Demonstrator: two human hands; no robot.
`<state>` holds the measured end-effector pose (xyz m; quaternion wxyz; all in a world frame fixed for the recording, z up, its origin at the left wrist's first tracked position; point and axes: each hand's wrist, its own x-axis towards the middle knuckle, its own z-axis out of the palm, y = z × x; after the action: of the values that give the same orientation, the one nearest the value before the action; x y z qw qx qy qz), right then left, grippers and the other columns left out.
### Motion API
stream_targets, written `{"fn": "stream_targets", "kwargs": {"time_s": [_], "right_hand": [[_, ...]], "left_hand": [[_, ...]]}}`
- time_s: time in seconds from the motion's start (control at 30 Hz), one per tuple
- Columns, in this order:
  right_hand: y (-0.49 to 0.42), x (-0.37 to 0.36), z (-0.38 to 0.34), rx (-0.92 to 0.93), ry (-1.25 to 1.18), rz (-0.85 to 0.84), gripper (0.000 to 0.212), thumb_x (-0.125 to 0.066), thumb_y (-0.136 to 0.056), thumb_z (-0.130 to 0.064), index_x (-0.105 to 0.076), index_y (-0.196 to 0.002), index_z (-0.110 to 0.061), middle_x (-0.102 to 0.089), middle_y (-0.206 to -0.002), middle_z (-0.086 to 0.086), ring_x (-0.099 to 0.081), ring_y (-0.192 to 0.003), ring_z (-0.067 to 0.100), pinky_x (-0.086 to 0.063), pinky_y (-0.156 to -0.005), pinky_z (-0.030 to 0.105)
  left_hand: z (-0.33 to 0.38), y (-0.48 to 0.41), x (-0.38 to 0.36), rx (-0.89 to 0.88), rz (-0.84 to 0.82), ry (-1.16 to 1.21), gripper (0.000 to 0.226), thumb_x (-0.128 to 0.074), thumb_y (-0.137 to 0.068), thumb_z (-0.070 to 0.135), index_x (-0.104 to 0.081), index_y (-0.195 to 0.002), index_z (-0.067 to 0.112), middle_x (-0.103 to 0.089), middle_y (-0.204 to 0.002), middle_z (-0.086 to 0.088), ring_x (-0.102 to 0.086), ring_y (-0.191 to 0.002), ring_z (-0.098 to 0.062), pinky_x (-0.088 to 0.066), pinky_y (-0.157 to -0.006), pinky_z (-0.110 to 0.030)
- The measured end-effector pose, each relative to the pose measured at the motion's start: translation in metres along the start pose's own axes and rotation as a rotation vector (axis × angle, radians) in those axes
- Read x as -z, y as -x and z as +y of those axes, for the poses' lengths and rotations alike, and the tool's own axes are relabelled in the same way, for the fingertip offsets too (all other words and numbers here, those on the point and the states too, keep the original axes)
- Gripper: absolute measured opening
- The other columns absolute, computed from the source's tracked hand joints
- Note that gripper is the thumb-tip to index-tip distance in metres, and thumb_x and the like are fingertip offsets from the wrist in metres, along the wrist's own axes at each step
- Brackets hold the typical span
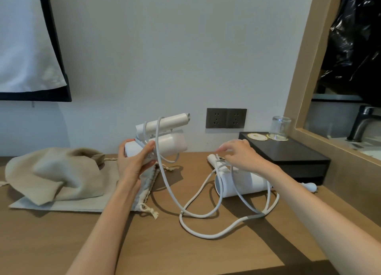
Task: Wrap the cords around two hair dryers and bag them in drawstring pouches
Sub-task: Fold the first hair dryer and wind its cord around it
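Over the wooden desk (206,254), the left hand (135,161) grips a folded hair dryer (173,144); the right hand (241,155), fingers loosely spread, should tension the cord (162,172).

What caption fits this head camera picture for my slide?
The left hand holds one hair dryer while the right hand reaches for the second dryer on the desk.

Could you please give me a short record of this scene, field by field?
left hand: grips first hair dryer, raised above table, cord partly wound round it
right hand: over handle of second hair dryer, grip unclear
second hair dryer: lying on table, unwrapped
cords: trailing in loops across table
pouches: beige, stacked at left
background: glass on black tray
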<state>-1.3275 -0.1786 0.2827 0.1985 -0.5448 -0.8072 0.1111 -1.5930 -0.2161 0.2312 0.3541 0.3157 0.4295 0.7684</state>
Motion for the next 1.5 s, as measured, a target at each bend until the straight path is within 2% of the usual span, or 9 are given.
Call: {"fn": "stream_targets", "kwargs": {"time_s": [0.17,0.3,0.37,0.53,0.63,0.73,0.83,1.2,1.5], "right_hand": [[0.003,-0.013,-0.075,0.167,-0.408,0.05,0.025,-0.053,-0.093,-0.04,-0.07,-0.101,-0.024,-0.065,-0.099,-0.009,-0.055,-0.092,0.003,-0.044,-0.079,0.023],[-0.008,-0.022,-0.107,0.126,-0.519,0.097,0.046,-0.053,-0.09,-0.052,-0.066,-0.109,-0.012,-0.067,-0.104,0.002,-0.059,-0.097,0.016,-0.045,-0.072,0.023],[-0.016,-0.018,-0.114,0.068,-0.54,0.141,0.049,-0.06,-0.087,-0.047,-0.067,-0.105,-0.002,-0.068,-0.101,0.012,-0.06,-0.096,0.027,-0.049,-0.079,0.035],[-0.036,0.001,-0.112,0.031,-0.285,0.097,0.024,-0.05,-0.092,-0.014,-0.067,-0.083,0.0,-0.06,-0.069,0.005,-0.052,-0.06,0.015,-0.041,-0.052,0.022],[-0.047,0.024,-0.103,0.063,-0.126,0.174,0.021,-0.04,-0.097,-0.009,-0.061,-0.1,-0.008,-0.063,-0.091,0.011,-0.061,-0.071,0.026,-0.05,-0.057,0.031],[-0.059,0.038,-0.098,0.154,0.134,0.255,0.027,-0.038,-0.1,-0.02,-0.064,-0.109,-0.021,-0.058,-0.087,-0.002,-0.052,-0.08,0.021,-0.036,-0.06,0.032],[-0.066,0.041,-0.105,0.222,-0.083,0.159,0.029,-0.043,-0.099,-0.026,-0.071,-0.105,-0.019,-0.05,-0.07,-0.005,-0.044,-0.063,0.011,-0.032,-0.058,0.029],[-0.07,0.055,-0.099,0.036,-0.504,0.5,0.026,-0.047,-0.095,-0.022,-0.072,-0.099,-0.016,-0.068,-0.097,0.007,-0.06,-0.097,0.023,-0.048,-0.083,0.035],[-0.05,0.051,-0.112,0.281,-0.449,0.52,0.025,-0.049,-0.096,-0.021,-0.072,-0.093,-0.013,-0.069,-0.088,0.007,-0.058,-0.083,0.018,-0.046,-0.077,0.036]], "left_hand": [[0.003,0.003,0.0,-0.168,-0.002,-0.102,0.052,-0.085,-0.066,0.018,-0.049,-0.102,0.028,-0.054,-0.115,-0.013,-0.064,-0.095,-0.028,-0.059,-0.057,-0.029],[0.003,0.005,0.0,-0.336,-0.045,-0.234,0.052,-0.088,-0.062,0.023,-0.051,-0.095,0.041,-0.051,-0.112,-0.003,-0.061,-0.101,-0.026,-0.06,-0.06,-0.037],[0.004,0.005,0.0,-0.371,-0.063,-0.26,0.053,-0.088,-0.061,0.023,-0.05,-0.094,0.042,-0.051,-0.11,-0.002,-0.061,-0.101,-0.027,-0.06,-0.059,-0.039],[0.006,0.008,-0.004,-0.352,-0.09,-0.266,0.055,-0.087,-0.062,0.019,-0.05,-0.098,0.036,-0.051,-0.109,-0.002,-0.063,-0.094,-0.026,-0.06,-0.058,-0.036],[0.01,0.008,-0.003,-0.288,-0.134,-0.218,0.053,-0.085,-0.064,0.013,-0.051,-0.101,0.029,-0.053,-0.105,-0.002,-0.065,-0.087,-0.022,-0.059,-0.055,-0.032],[0.013,0.01,-0.003,-0.231,-0.238,-0.206,0.054,-0.084,-0.064,0.008,-0.052,-0.103,0.028,-0.055,-0.101,-0.001,-0.066,-0.081,-0.018,-0.059,-0.055,-0.035],[0.009,0.014,-0.007,-0.199,-0.363,-0.248,0.057,-0.085,-0.062,0.006,-0.053,-0.106,0.024,-0.056,-0.102,-0.003,-0.066,-0.083,-0.02,-0.058,-0.054,-0.036],[0.0,0.014,-0.008,-0.248,-0.306,-0.323,0.057,-0.086,-0.063,0.01,-0.048,-0.102,0.026,-0.052,-0.102,-0.002,-0.063,-0.087,-0.023,-0.059,-0.057,-0.031],[-0.015,0.008,-0.01,-0.284,-0.199,-0.359,0.058,-0.089,-0.057,0.033,-0.049,-0.099,0.033,-0.053,-0.102,0.003,-0.063,-0.091,-0.023,-0.06,-0.059,-0.039]]}}
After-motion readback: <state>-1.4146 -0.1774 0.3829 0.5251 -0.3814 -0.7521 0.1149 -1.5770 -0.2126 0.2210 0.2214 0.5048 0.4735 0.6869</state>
